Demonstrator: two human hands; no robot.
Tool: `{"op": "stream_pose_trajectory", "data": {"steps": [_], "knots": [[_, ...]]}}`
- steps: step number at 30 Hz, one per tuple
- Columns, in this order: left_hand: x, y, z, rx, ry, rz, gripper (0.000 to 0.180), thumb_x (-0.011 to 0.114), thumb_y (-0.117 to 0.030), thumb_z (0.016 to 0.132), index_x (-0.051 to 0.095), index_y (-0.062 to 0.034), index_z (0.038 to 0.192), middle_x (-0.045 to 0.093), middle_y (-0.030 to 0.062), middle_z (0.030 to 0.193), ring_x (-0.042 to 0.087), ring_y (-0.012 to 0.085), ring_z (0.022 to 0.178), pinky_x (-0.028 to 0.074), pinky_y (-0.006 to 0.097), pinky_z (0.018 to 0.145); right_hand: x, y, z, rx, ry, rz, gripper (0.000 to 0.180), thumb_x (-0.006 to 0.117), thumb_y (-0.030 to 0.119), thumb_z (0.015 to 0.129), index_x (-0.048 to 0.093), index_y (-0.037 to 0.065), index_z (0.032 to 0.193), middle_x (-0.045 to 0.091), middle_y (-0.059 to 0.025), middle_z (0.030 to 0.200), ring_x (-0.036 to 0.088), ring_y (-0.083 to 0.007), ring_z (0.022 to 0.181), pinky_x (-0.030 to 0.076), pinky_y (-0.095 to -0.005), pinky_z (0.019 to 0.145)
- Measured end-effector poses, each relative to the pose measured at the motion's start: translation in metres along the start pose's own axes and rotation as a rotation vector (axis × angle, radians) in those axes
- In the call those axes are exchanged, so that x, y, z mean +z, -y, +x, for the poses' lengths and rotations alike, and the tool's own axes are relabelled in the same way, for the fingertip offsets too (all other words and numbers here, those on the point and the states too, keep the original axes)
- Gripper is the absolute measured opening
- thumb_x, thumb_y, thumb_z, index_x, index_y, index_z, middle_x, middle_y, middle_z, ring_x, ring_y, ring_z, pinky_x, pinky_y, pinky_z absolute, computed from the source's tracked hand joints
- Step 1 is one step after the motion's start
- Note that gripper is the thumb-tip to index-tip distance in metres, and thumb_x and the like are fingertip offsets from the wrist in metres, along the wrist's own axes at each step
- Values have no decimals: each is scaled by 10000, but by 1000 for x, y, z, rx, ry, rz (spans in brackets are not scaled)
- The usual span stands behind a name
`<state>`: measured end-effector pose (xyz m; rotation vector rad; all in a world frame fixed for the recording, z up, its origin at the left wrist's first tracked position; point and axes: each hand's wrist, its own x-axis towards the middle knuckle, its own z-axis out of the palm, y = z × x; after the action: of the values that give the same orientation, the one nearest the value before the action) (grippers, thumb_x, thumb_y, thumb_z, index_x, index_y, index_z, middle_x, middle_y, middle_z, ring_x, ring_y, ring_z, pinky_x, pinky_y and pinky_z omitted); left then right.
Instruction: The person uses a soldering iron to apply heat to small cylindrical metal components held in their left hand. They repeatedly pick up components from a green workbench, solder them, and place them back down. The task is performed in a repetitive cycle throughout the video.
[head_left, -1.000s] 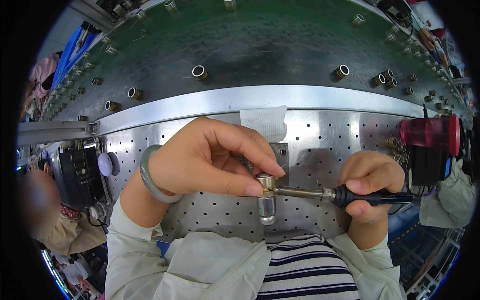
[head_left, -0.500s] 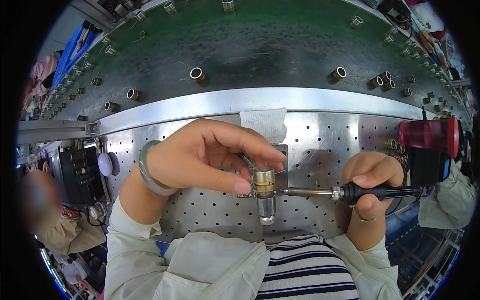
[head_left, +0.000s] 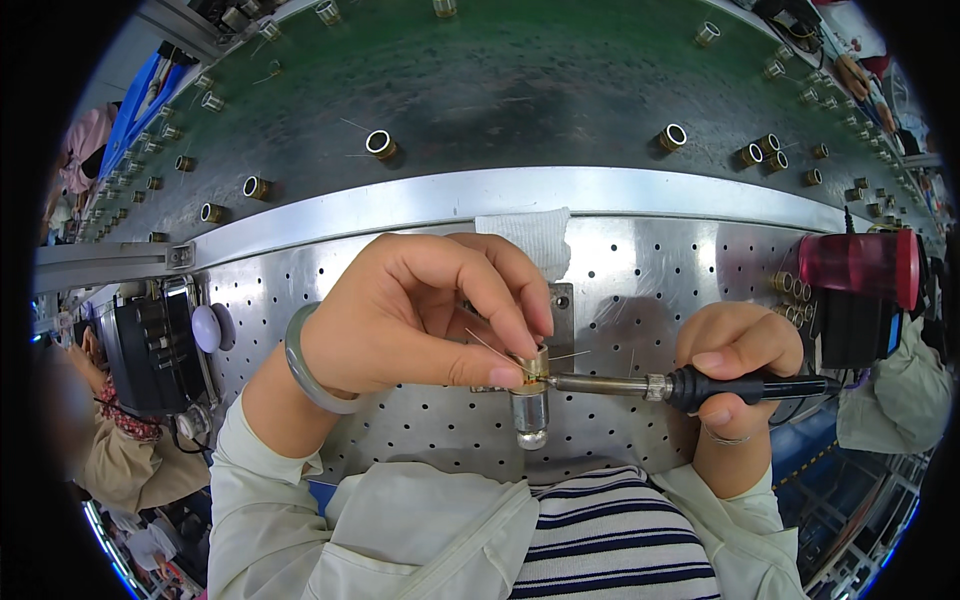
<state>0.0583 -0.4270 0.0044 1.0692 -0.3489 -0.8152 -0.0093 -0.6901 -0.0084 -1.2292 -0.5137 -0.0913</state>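
Note:
My left hand [head_left: 410,315] has its thumb and fingers closed on a small brass-coloured metal sleeve [head_left: 540,364], partly hidden by the fingertips. Thin wires stick out from it to both sides. The sleeve sits at the top of a shiny round-ended metal post [head_left: 531,412]. A soldering iron [head_left: 690,388] is gripped in my right hand [head_left: 742,345], its black handle between thumb and fingers. It points left, and its tip touches or nearly touches the sleeve's lower edge. Behind the fingers a metal bracket [head_left: 562,300] shows in part.
A perforated metal worktop [head_left: 640,270] lies under my hands, with a paper towel [head_left: 525,240] at its far edge. Beyond runs a dark green belt [head_left: 520,110] carrying several metal sleeves. A red container [head_left: 855,270] stands at right, a black device [head_left: 155,345] at left.
My left fingers have closed in on the sleeve, and the thumb has moved right against it. The iron has shifted slightly left, bringing its tip to the sleeve. Sleeves on the belt have drifted slightly left.

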Motion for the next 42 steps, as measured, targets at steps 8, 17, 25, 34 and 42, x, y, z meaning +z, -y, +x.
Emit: {"op": "stream_pose_trajectory", "data": {"steps": [8,17,25,34,42], "knots": [[0,2,0,51,27,10,173,757,84,618,686,-11,745,604,197,948,605,228,841,509,289,768,-3,-1,0,-22,47,4,310,761,-45,648,597,-59,912,607,-148,714,571,-192,552,431,-255,487],[-1,3,1,80,45,49,182,759,94,612,683,-13,739,596,205,953,608,222,845,536,262,738,-7,-2,0,-55,74,-43,340,780,-45,626,609,-55,921,607,-146,708,573,-197,547,432,-253,482],[-1,5,4,101,60,60,187,756,108,608,684,-14,730,595,205,951,610,221,843,545,256,731,-11,-2,3,-77,116,-30,341,782,-47,625,611,-60,919,600,-143,689,562,-194,512,424,-254,456],[1,6,6,107,63,74,190,758,109,606,685,-16,729,594,206,951,610,219,842,547,255,723,-14,-1,2,-93,121,-66,341,801,-31,615,613,-55,900,600,-139,685,569,-194,526,430,-248,468],[0,7,8,109,117,52,199,735,105,636,698,16,810,592,218,974,608,215,844,519,251,726,-17,1,3,-61,125,-66,314,797,-23,624,617,-51,880,604,-138,684,569,-193,528,427,-248,469]]}}
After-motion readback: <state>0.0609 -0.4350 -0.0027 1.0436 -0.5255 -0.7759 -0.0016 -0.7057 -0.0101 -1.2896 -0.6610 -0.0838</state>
